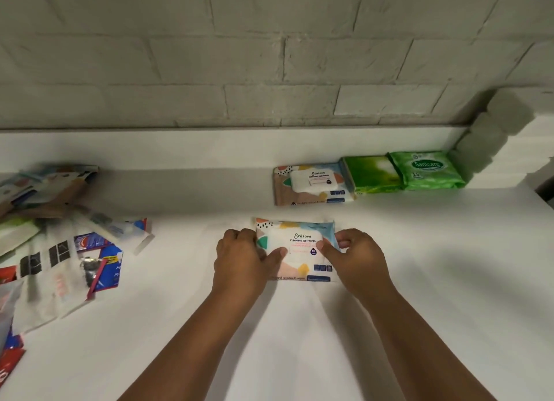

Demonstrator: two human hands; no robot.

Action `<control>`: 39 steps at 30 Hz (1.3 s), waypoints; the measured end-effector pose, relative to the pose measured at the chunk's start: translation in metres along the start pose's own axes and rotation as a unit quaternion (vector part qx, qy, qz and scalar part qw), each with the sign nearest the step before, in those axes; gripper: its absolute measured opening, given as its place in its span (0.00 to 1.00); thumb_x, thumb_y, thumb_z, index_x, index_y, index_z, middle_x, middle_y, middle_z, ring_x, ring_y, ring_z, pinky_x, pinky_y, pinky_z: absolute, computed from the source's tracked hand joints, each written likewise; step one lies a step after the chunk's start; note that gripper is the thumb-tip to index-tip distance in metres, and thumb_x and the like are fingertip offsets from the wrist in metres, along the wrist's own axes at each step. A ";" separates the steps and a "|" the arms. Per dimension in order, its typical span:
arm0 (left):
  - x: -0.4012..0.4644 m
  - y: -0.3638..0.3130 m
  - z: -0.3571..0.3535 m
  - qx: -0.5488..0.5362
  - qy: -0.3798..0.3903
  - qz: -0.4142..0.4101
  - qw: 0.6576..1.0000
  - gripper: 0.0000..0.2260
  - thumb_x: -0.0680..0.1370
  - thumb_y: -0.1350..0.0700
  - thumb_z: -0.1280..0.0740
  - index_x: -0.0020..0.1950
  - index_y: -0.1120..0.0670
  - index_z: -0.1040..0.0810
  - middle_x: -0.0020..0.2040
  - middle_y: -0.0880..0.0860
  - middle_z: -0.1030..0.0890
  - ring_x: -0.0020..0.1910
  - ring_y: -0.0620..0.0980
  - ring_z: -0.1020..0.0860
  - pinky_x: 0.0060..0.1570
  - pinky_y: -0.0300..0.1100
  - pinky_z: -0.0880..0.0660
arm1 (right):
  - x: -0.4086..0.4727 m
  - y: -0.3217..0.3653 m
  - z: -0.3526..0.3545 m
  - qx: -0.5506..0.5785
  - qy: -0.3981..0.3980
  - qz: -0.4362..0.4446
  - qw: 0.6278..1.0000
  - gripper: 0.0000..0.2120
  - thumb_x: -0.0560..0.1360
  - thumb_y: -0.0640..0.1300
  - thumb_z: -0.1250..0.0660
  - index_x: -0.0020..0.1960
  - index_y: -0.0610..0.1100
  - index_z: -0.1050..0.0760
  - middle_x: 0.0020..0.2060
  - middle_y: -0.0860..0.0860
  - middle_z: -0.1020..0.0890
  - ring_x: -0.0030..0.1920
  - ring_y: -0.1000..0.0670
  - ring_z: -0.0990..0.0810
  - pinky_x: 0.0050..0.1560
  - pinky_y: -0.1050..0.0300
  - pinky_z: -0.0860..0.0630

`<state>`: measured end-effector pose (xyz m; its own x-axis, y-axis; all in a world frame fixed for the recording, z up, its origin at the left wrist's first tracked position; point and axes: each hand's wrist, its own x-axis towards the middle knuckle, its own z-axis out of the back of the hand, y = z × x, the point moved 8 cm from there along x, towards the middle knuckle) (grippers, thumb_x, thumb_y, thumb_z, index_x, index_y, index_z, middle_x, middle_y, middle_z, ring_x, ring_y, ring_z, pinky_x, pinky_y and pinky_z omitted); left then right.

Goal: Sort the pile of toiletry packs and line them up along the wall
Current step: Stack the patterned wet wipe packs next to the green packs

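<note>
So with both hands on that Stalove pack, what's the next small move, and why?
Probably slide the held Stalove wet wipes pack forward and left, beside the matching Stalove pack at the wall: that pack ends the row left of two green packs, with bare table beside it.

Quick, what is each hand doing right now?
Left hand: grips the left end of the Stalove wipes pack.
Right hand: grips the same pack's right end.

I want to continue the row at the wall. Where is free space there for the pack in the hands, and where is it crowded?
The free stretch lies along the wall, between the pile at the left and the patterned wipes pack that ends the row. Right of it, two green packs fill the row to the corner. Both hands, left hand and right hand, grip the held pack.
</note>
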<state>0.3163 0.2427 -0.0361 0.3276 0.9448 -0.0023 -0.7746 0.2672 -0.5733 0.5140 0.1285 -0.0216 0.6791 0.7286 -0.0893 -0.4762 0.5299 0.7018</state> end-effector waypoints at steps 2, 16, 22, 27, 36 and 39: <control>0.000 0.000 0.001 -0.019 0.000 0.005 1.000 0.20 0.68 0.38 0.29 0.46 0.53 0.27 0.46 0.53 0.26 0.51 0.53 0.30 0.43 0.44 0.32 | 0.004 -0.005 -0.006 0.046 0.006 -0.021 0.999 0.08 0.74 0.50 0.30 0.48 0.48 0.26 0.44 0.52 0.20 0.45 0.49 0.20 0.47 0.51 0.22; 0.027 -0.039 0.013 -0.348 0.016 0.023 0.937 0.20 0.70 0.57 0.25 0.53 0.51 0.34 0.50 0.47 0.22 0.48 0.44 0.21 0.43 0.42 0.22 | 0.042 0.005 0.026 0.156 -0.134 0.034 0.978 0.05 0.71 0.39 0.30 0.42 0.46 0.26 0.35 0.53 0.20 0.37 0.53 0.22 0.38 0.61 0.28; 0.090 -0.061 0.008 -0.403 -0.023 0.049 0.914 0.13 0.73 0.56 0.30 0.47 0.47 0.33 0.45 0.47 0.23 0.44 0.45 0.22 0.40 0.40 0.22 | 0.100 0.036 0.051 0.088 -0.150 0.089 0.981 0.05 0.72 0.40 0.30 0.44 0.43 0.26 0.33 0.54 0.25 0.32 0.55 0.28 0.29 0.73 0.34; 0.120 -0.050 -0.014 -0.356 -0.044 0.084 0.930 0.11 0.72 0.58 0.31 0.48 0.49 0.31 0.43 0.47 0.22 0.41 0.48 0.22 0.40 0.46 0.23 | 0.135 0.042 0.043 0.016 -0.147 0.122 0.981 0.04 0.73 0.41 0.32 0.45 0.44 0.26 0.36 0.51 0.22 0.36 0.49 0.26 0.32 0.62 0.32; 0.134 -0.048 -0.021 -0.300 -0.070 0.051 0.950 0.10 0.73 0.58 0.30 0.50 0.54 0.29 0.39 0.45 0.24 0.35 0.42 0.25 0.40 0.40 0.26 | 0.152 0.050 0.038 -0.164 -0.208 0.213 0.940 0.06 0.72 0.40 0.34 0.47 0.40 0.22 0.39 0.41 0.18 0.45 0.36 0.24 0.37 0.50 0.30; 0.138 -0.050 -0.022 -0.291 -0.064 0.045 0.954 0.08 0.74 0.57 0.30 0.49 0.53 0.28 0.40 0.46 0.23 0.38 0.45 0.24 0.41 0.41 0.25 | 0.151 0.050 0.035 -0.217 -0.225 0.215 0.925 0.05 0.73 0.43 0.34 0.45 0.41 0.22 0.38 0.41 0.18 0.45 0.36 0.25 0.36 0.51 0.33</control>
<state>0.4115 0.3553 -0.0258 0.1769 0.9842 0.0059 -0.3530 0.0691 -0.9331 0.6126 0.2499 0.0244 0.4930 0.7096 0.5034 -0.8691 0.4289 0.2465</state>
